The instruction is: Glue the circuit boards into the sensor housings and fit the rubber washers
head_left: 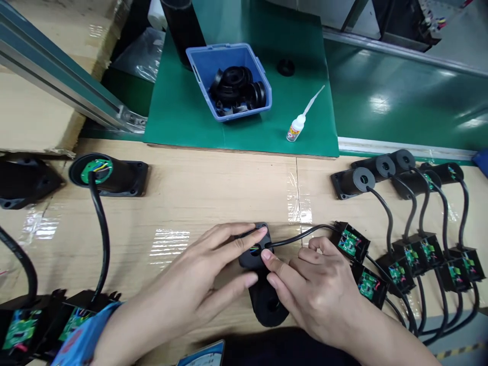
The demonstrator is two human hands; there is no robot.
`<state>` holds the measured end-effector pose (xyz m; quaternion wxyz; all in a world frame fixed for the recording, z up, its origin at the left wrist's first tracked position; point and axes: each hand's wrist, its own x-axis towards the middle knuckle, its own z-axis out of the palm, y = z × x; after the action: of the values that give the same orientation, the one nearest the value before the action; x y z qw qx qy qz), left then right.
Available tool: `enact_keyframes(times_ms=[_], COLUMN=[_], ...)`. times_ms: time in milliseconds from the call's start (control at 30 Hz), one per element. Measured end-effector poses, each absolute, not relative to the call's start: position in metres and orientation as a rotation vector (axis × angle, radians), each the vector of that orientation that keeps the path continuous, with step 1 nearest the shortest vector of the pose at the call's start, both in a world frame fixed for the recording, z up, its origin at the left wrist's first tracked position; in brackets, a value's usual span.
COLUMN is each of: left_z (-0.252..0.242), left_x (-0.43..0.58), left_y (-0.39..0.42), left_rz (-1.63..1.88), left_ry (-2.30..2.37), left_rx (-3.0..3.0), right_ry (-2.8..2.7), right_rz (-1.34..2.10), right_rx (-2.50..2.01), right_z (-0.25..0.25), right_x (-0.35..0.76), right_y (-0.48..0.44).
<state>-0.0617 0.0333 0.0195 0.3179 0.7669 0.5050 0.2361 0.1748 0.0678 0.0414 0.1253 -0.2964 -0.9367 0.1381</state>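
A black cylindrical housing (261,300) with a flange lies on the cardboard in front of me. A thin black cable (303,235) enters the flange end, where a few coloured wires show. My left hand (213,264) rests on the flange with its fingers stretched and thumb apart, touching the housing. My right hand (308,279) is closed, thumb and index finger pinched at the spot where the cable meets the flange. From there the cable runs right to a small black box with a green circuit board (348,242).
Several wired housings (356,181) and board boxes (398,273) crowd the right. Another wired housing (124,177) lies on the left. On the green mat (244,134) are a blue bin (229,118) of black rings, a small white bottle (295,128) and a black ring (285,67).
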Motion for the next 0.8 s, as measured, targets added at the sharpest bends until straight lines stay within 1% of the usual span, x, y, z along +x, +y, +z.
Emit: enact_keyframes(times_ms=[133, 267, 433, 533, 633, 733, 800], left_z=[0.005, -0.006, -0.005, -0.004, -0.004, -0.004, -0.003], left_x=[-0.052, -0.045, -0.046, -0.048, -0.049, -0.048, -0.047], left_y=[0.034, 0.034, 0.036, 0.038, 0.039, 0.04, 0.039], left_rz=[0.778, 0.865, 0.858, 0.847, 0.877, 1.019, 1.076], left_ry=[1.363, 1.323, 1.239, 1.187, 1.169, 1.159, 1.153], left_rx=[1.698, 1.649, 1.691, 1.616, 1.344, 1.006, 0.91], right_ry=[-2.73, -2.74, -2.756, -2.782, -2.792, -2.782, -2.769], right_rz=[0.353, 0.352, 0.404, 0.423, 0.404, 0.363, 0.348], right_rx=[-0.86, -0.863, -0.865, -0.881, -0.884, -0.875, -0.87], right_z=[0.042, 0.042, 0.044, 0.044, 0.042, 0.04, 0.039], right_x=[0.175, 0.175, 0.179, 0.183, 0.185, 0.185, 0.185], right_y=[0.065, 0.066, 0.069, 0.068, 0.065, 0.062, 0.061])
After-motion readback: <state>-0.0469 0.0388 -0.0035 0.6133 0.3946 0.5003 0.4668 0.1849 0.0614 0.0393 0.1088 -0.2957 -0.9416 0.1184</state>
